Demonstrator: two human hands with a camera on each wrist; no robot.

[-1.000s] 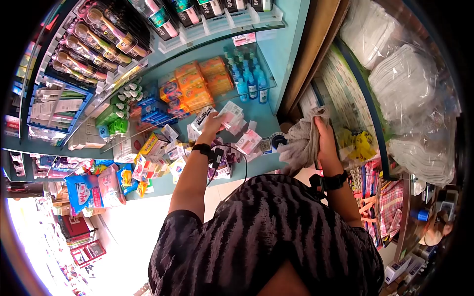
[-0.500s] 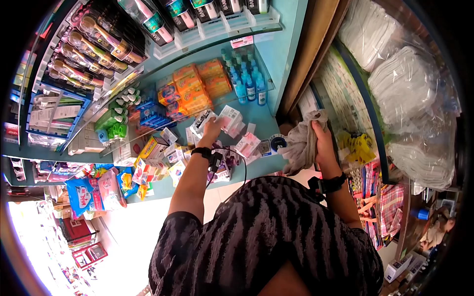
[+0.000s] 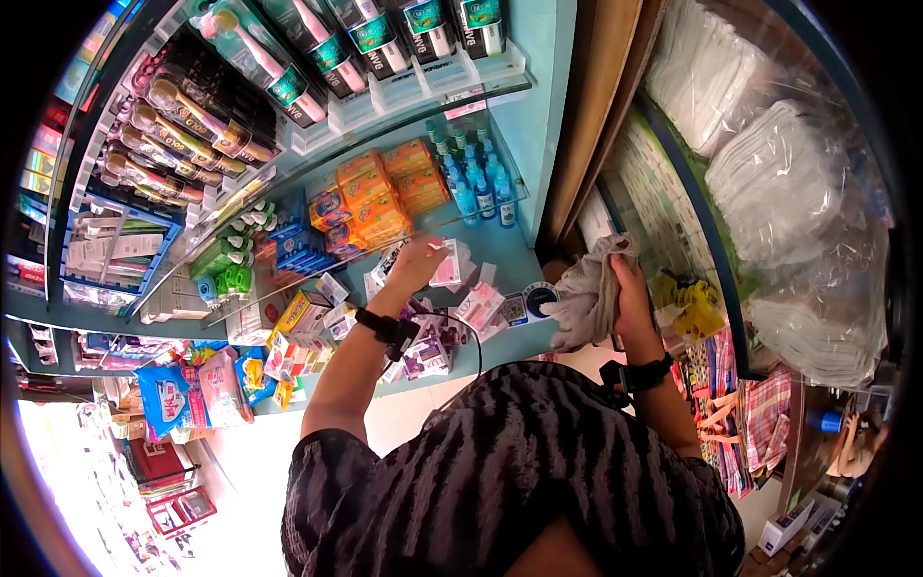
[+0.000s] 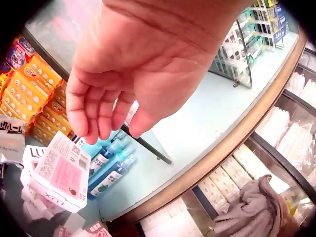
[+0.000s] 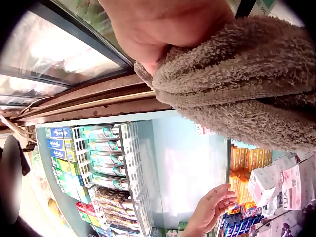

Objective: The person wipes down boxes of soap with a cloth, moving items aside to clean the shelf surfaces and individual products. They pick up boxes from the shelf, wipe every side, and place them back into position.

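Observation:
My left hand [image 3: 415, 267] hovers over the shelf, near a pile of small boxes. In the left wrist view its fingers [image 4: 101, 111] hang loosely curled with nothing in them. Below it, a white and pink LUX soap box [image 4: 61, 170] lies tilted on top of other boxes, and a white packet with black lettering [image 4: 11, 140] lies beside the pile. Off to the right, my right hand [image 3: 631, 300] grips a bunched grey-brown towel [image 5: 237, 74]. The towel hangs in folds from the fingers, hiding most of them in the right wrist view.
Orange boxes [image 3: 370, 197] and blue bottles [image 3: 484, 188] stand behind the pile. A glass shelf edge [image 4: 148, 148] crosses above them, with hanging toothbrush packs [image 3: 370, 38] higher up. Bagged white goods [image 3: 779, 183] fill the glass-fronted case on the right. Detergent bags [image 3: 173, 399] sit at left.
My left hand has come away from the soap box and the white packet and risen over the pile. My right hand keeps its grip on the towel. The head view has shifted slightly.

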